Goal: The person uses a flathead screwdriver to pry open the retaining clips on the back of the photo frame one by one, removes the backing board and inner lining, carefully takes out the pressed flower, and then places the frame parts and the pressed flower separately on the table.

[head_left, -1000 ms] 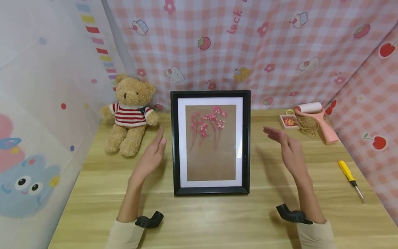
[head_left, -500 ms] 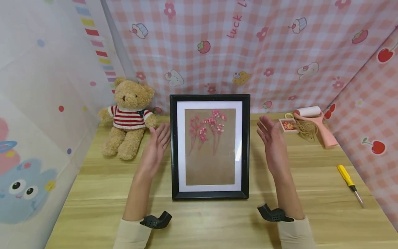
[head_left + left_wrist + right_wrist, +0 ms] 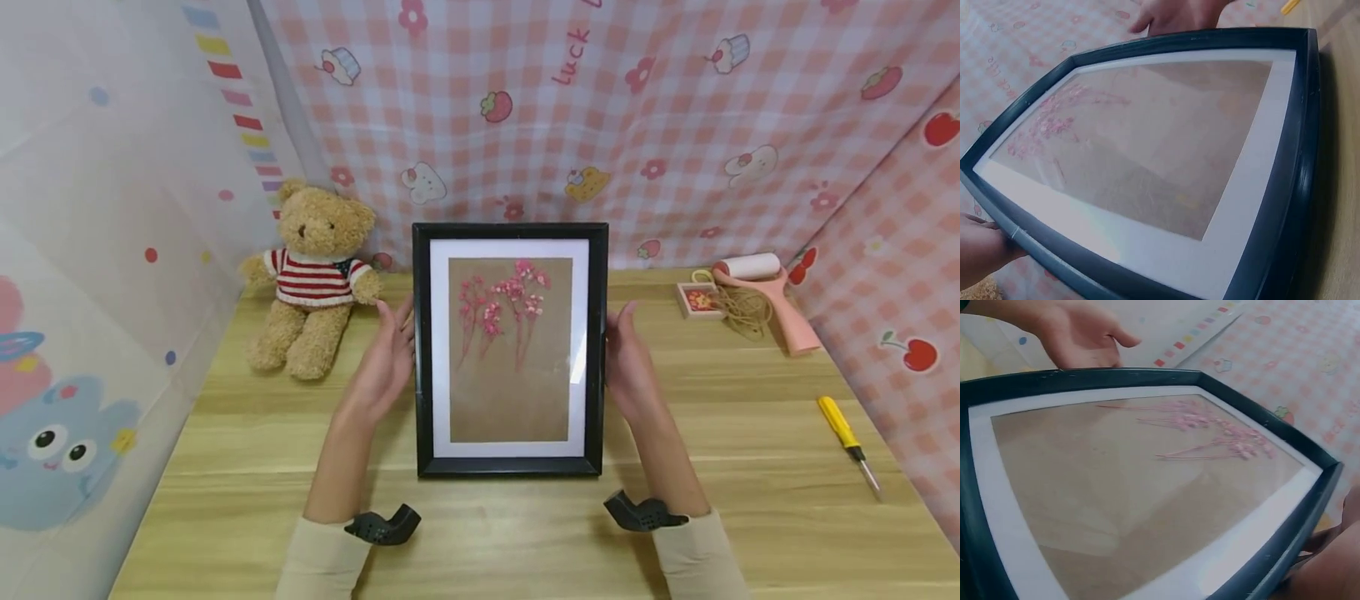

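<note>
A black picture frame (image 3: 510, 467) with a white mat stands in the middle of the wooden table. Behind its glass are pink dried flowers (image 3: 517, 287) on a brown backing. My left hand (image 3: 386, 367) is at the frame's left side, thumb raised, its fingers partly hidden behind the edge. Opposite it, my right hand (image 3: 632, 362) meets the right side, thumb up and off the frame, with the other fingers mostly hidden behind. In the right wrist view the left hand (image 3: 1085, 337) shows its palm beside the frame's border.
A teddy bear (image 3: 315, 279) in a striped sweater sits back left. At the back right lie a pink-handled lint roller (image 3: 780, 308), a small box (image 3: 700, 301) and a coil of twine (image 3: 742, 312). A yellow-handled screwdriver (image 3: 840, 425) lies further right. Patterned cloth (image 3: 465, 167) hangs behind.
Both hands have moved inward to the sides of the picture frame, the right one further. Their fingers have slipped behind its edges. The frame stays in place.
</note>
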The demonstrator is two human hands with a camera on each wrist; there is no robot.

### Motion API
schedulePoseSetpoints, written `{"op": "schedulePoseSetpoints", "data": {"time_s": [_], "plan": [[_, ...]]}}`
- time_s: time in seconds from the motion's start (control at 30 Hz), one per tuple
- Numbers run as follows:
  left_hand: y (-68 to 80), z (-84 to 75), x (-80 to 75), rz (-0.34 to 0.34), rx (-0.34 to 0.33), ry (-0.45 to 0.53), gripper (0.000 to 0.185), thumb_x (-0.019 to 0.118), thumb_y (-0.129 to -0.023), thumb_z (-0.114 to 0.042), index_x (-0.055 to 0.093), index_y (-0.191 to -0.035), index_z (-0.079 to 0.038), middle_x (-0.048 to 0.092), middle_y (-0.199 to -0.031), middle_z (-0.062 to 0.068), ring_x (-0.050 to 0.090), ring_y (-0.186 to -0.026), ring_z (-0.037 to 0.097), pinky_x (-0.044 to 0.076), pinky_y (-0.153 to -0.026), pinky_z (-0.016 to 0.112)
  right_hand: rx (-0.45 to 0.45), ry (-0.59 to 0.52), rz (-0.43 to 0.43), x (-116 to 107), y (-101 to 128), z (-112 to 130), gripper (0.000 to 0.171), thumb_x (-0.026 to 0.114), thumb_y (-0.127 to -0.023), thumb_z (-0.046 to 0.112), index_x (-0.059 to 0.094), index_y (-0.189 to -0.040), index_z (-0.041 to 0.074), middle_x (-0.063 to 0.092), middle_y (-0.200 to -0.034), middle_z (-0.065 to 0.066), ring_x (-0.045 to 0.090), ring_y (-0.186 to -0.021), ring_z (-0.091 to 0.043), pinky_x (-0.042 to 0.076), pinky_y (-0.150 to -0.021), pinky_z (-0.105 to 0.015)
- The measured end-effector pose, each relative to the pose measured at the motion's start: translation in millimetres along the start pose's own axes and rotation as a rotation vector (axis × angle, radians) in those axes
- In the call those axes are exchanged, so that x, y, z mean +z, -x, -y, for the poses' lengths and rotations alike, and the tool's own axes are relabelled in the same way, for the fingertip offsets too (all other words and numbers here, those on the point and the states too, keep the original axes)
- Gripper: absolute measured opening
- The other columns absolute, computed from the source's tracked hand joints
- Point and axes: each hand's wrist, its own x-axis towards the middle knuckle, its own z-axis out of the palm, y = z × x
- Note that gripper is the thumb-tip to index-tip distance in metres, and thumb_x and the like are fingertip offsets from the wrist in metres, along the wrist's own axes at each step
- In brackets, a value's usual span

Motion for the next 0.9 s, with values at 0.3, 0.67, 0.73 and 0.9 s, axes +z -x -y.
{"op": "schedulePoseSetpoints", "data": {"time_s": [0.3, 0.67, 0.73, 0.9], "plan": [[-1.3, 2.3, 9.6, -0.077, -0.058, -0.005, 0.082, 0.014, -0.116, -0.053, -0.004, -0.174, 0.001, -0.008, -0.185, 0.016, -0.013, -0.171, 0.030, -0.008, -0.138, 0.043, 0.058, 0.017, -0.057, 11, 0, -7, 0.077, 0.018, -0.112, 0.068, 0.050, -0.159, 0.016, 0.058, -0.130, 0.005, 0.052, -0.125, -0.008, 0.039, -0.118, -0.024], [-1.3, 4.5, 12.4, -0.114, -0.052, 0.062, 0.067, 0.029, -0.121, -0.030, 0.006, -0.175, 0.001, 0.004, -0.186, 0.014, 0.001, -0.172, 0.028, 0.003, -0.139, 0.039, -0.011, 0.151, -0.169, 18, -2, -7, 0.083, 0.024, -0.116, 0.060, 0.007, -0.176, 0.005, -0.003, -0.186, -0.007, -0.010, -0.171, -0.022, -0.009, -0.138, -0.043], [-0.9, 3.6, 13.2, -0.115, -0.057, 0.068, 0.066, 0.029, -0.121, -0.028, 0.004, -0.175, 0.000, 0.001, -0.186, 0.014, -0.001, -0.172, 0.028, 0.003, -0.139, 0.039, -0.011, 0.158, -0.174, 18, -1, -6, 0.083, 0.023, -0.116, 0.060, 0.007, -0.176, 0.006, -0.002, -0.186, -0.006, -0.009, -0.171, -0.022, -0.009, -0.138, -0.043], [1.7, -0.5, 16.1, -0.102, -0.052, 0.101, 0.067, 0.030, -0.120, -0.026, 0.002, -0.176, -0.002, -0.002, -0.186, 0.012, -0.003, -0.172, 0.026, 0.002, -0.139, 0.039, -0.020, 0.143, -0.207, 20, 1, -1, 0.082, 0.024, -0.117, 0.058, 0.007, -0.176, 0.004, 0.000, -0.186, -0.008, -0.007, -0.171, -0.022, -0.007, -0.138, -0.042]]}}
